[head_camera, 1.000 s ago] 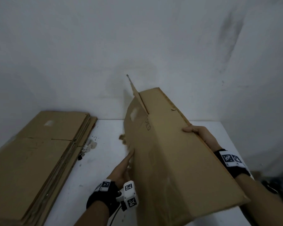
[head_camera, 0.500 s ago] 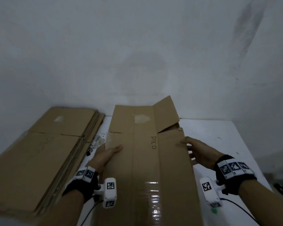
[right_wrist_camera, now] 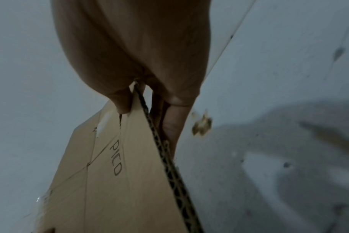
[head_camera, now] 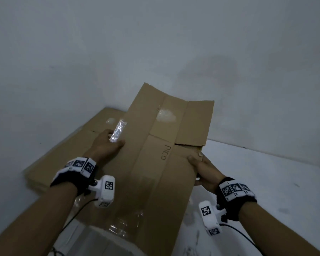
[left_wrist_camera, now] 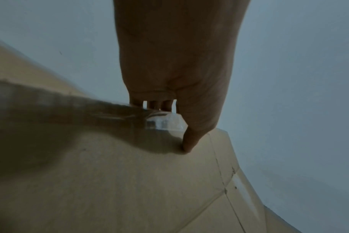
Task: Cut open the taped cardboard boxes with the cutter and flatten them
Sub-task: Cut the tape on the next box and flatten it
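Note:
A flattened brown cardboard box marked "PICD" hangs in the air between my hands, tilted toward the left. My left hand grips its left edge, thumb on top, fingers underneath beside a strip of clear tape. My right hand grips the right edge, thumb on top and fingers below. The corrugated edge shows in the right wrist view. No cutter is in view.
A stack of flattened cardboard lies at the left, partly under the held box. The white table runs to the right, with a small cardboard scrap on it. Grey walls stand close behind.
The box went from standing folded to flat on the table. Now both hands grip its edges and have lifted and swung it left over the stack.

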Motion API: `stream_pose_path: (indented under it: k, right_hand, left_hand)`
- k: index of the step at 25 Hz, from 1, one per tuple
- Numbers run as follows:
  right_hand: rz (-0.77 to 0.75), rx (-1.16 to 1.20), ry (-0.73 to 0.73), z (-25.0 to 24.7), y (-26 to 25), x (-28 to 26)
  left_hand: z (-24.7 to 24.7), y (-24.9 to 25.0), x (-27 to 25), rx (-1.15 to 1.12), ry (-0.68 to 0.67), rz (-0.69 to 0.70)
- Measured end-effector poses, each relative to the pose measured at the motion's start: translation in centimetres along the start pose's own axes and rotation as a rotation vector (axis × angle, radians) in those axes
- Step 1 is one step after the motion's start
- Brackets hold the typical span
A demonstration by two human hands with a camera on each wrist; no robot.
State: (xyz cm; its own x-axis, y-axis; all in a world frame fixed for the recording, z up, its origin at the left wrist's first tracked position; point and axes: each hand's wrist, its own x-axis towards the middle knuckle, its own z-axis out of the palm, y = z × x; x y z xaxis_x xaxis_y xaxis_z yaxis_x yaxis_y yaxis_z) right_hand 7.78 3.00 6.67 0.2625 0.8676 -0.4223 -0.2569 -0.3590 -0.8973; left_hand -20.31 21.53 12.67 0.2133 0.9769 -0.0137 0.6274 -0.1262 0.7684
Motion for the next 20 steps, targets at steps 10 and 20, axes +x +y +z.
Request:
stream_pose_path:
  k: [10,20]
  right_hand:
    - [0.137,0.099,-0.152,17.5,-1.7,14.0]
    - [0.298,-0.157,0.015,29.0,4.3,29.1]
  left_hand:
    - [-15.7,-13.0,3.2,0.225,0.156,-0.325]
    - [-13.3,-26.9,2.1,0.378,-0.146,-0.487]
